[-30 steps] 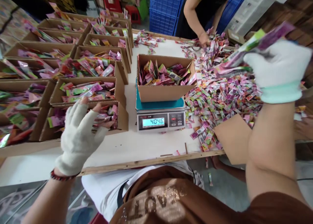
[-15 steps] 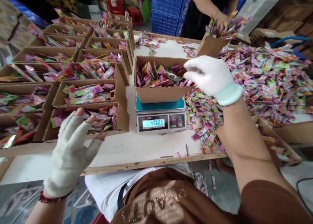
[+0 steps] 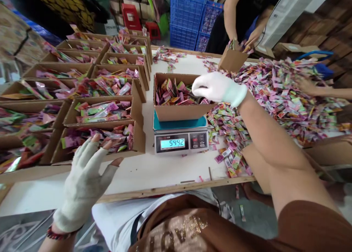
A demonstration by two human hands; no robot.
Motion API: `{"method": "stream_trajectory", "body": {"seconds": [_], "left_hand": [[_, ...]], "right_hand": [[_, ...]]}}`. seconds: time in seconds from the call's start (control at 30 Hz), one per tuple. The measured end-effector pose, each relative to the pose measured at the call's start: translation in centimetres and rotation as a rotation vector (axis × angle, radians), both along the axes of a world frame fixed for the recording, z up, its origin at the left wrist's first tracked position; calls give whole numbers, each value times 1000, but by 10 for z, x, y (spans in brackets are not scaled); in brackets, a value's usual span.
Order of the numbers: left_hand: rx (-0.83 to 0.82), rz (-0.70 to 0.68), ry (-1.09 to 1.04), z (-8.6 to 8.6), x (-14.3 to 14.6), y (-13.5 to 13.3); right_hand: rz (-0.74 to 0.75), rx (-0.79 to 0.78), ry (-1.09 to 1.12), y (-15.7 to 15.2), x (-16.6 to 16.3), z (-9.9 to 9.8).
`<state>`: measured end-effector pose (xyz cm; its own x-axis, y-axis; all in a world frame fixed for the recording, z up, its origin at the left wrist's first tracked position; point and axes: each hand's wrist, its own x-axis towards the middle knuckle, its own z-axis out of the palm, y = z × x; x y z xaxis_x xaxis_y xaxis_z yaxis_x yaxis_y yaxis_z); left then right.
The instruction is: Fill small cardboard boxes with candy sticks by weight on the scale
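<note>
A cardboard box [image 3: 181,113] part-filled with small colourful packets [image 3: 173,92] stands on a digital scale [image 3: 180,142], whose display reads about 544.2. My right hand [image 3: 214,87], in a white glove, reaches over the box's right end. Its fingers are curled together at the packets; what they pinch, if anything, is hidden. My left hand [image 3: 86,171], in a fingerless white glove, hovers over the table's front left with fingers spread and nothing in them. Just behind it is the nearest filled box [image 3: 139,138].
Rows of filled boxes [image 3: 137,101] cover the left side. A large packet pile [image 3: 277,94] spreads over the right. A co-worker's hands [image 3: 254,37] are at a small box [image 3: 232,59] at the back; another person's hand [image 3: 306,86] touches the pile. Blue crates [image 3: 185,21] stand behind.
My right hand has moved left and down to the packets in the box. The display rose from about 408.6 to 544.2. Another hand has appeared at the pile; the co-worker's box shifted slightly.
</note>
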<state>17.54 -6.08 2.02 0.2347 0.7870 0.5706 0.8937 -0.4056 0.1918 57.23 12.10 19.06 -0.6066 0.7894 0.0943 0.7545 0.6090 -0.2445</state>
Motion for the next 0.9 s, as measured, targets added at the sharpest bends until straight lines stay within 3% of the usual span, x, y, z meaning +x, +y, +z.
{"method": "stream_trajectory", "body": {"seconds": [0.17, 0.43, 0.63, 0.8, 0.9], "left_hand": [[8, -20, -21, 2, 2, -4], [36, 0, -25, -2, 3, -6], [31, -4, -26, -3, 1, -6], [30, 3, -31, -7, 0, -7], [49, 10, -39, -10, -1, -8]], "right_hand": [[-104, 294, 239, -22, 11, 9], [-78, 352, 294, -39, 8, 15], [-33, 282, 285, -32, 3, 7], [59, -19, 65, -22, -6, -5], [67, -160, 59, -20, -10, -11]]}}
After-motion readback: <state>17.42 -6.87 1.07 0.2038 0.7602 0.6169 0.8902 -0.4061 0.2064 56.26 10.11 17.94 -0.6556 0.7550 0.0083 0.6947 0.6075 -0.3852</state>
